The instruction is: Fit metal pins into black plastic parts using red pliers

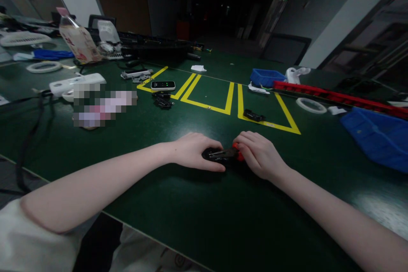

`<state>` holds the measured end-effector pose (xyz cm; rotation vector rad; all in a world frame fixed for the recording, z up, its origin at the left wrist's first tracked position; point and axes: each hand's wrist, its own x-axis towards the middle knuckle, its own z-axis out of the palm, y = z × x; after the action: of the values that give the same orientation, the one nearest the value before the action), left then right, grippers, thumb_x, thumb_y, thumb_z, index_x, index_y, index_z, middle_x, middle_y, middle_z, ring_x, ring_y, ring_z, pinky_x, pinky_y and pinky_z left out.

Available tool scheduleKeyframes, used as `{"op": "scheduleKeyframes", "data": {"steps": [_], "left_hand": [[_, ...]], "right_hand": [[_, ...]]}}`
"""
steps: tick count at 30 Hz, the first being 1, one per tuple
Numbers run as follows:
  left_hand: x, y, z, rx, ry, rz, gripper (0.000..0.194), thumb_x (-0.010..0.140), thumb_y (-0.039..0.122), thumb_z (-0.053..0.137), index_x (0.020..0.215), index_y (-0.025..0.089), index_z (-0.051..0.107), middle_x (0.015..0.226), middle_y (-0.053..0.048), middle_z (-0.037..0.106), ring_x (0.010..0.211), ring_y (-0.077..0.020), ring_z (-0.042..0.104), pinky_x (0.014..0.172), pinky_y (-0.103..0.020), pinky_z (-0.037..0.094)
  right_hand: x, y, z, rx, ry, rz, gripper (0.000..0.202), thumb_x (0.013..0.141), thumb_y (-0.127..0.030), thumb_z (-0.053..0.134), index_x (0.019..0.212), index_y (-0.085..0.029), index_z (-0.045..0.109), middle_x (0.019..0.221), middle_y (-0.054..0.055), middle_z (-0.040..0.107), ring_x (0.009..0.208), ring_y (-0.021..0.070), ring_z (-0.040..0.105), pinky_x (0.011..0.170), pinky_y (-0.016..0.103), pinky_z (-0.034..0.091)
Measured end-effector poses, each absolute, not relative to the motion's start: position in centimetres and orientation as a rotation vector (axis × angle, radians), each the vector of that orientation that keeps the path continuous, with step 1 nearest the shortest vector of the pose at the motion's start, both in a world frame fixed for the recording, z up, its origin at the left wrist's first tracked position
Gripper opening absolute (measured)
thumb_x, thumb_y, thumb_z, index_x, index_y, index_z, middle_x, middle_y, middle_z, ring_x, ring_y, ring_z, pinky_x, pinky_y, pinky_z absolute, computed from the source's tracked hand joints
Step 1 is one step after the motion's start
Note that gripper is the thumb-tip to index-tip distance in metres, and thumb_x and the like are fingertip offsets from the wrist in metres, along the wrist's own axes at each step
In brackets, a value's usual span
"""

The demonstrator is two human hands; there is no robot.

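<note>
Near the middle of the green table, my left hand is curled round a small black part, thumb on the near side and fingers on the far side. My right hand is closed on the red handles of a pair of pliers. The pliers' metal jaws point left and lie over the black part. Whether the jaws grip it, I cannot tell. Beyond my hands, another black part lies at the yellow tape on the right, and a cluster of black parts lies to the left.
Yellow tape marks outlines on the green table. A white-edged device with green lights stands behind the left black parts. Blue bins, a red strip and a tape roll are right; a power strip and bottle left.
</note>
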<state>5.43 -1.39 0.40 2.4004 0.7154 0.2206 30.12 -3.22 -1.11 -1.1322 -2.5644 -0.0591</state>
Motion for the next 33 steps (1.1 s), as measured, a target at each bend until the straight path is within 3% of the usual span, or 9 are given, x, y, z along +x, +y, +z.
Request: {"op": "scheduleKeyframes", "data": {"steps": [9, 15, 23, 29, 33], "left_hand": [[5.4, -1.3, 0.3, 2.394, 0.701, 0.229, 0.044, 0.086, 0.059, 0.063, 0.108, 0.021, 0.066, 0.085, 0.001, 0.068, 0.069, -0.0129, 0.059, 0.061, -0.024, 0.038], [5.1, -1.3, 0.3, 2.387, 0.687, 0.225, 0.044, 0.085, 0.062, 0.062, 0.094, 0.018, 0.064, 0.073, 0.003, 0.063, 0.061, -0.0119, 0.054, 0.055, -0.024, 0.034], [5.1, -1.3, 0.4, 2.348, 0.659, 0.257, 0.041, 0.086, 0.057, 0.064, 0.102, 0.019, 0.066, 0.079, 0.002, 0.064, 0.065, -0.012, 0.055, 0.058, -0.024, 0.037], [5.3, -1.8, 0.3, 2.246, 0.598, 0.29, 0.039, 0.087, 0.053, 0.065, 0.093, 0.015, 0.066, 0.074, 0.001, 0.063, 0.063, -0.0115, 0.056, 0.057, -0.024, 0.039], [5.3, -2.3, 0.4, 2.157, 0.516, 0.306, 0.035, 0.086, 0.049, 0.067, 0.092, 0.014, 0.067, 0.075, 0.0, 0.066, 0.062, -0.0112, 0.059, 0.055, -0.022, 0.04]], "right_hand": [[30.2, -3.2, -1.5, -1.165, -2.546, -0.002, 0.025, 0.097, -0.039, 0.056, 0.095, -0.016, 0.062, 0.089, 0.001, 0.062, 0.077, 0.0116, 0.059, 0.073, 0.031, 0.053], [30.7, -2.8, -1.7, -1.224, -2.468, 0.044, 0.025, 0.096, -0.04, 0.056, 0.102, -0.015, 0.062, 0.095, 0.003, 0.064, 0.08, 0.0121, 0.061, 0.073, 0.031, 0.055], [30.0, -3.3, -1.5, -1.188, -2.429, 0.195, 0.028, 0.097, -0.042, 0.055, 0.094, -0.015, 0.062, 0.087, 0.001, 0.062, 0.075, 0.0113, 0.058, 0.071, 0.03, 0.053], [29.1, -4.1, -0.4, -1.184, -2.352, 0.412, 0.048, 0.104, -0.044, 0.028, 0.08, -0.017, 0.059, 0.076, 0.003, 0.059, 0.069, 0.0129, 0.055, 0.064, 0.029, 0.043], [28.9, -4.5, 0.5, -1.193, -2.324, 0.59, 0.049, 0.104, -0.046, 0.028, 0.076, -0.018, 0.058, 0.069, 0.002, 0.058, 0.063, 0.0123, 0.054, 0.06, 0.028, 0.039]]}}
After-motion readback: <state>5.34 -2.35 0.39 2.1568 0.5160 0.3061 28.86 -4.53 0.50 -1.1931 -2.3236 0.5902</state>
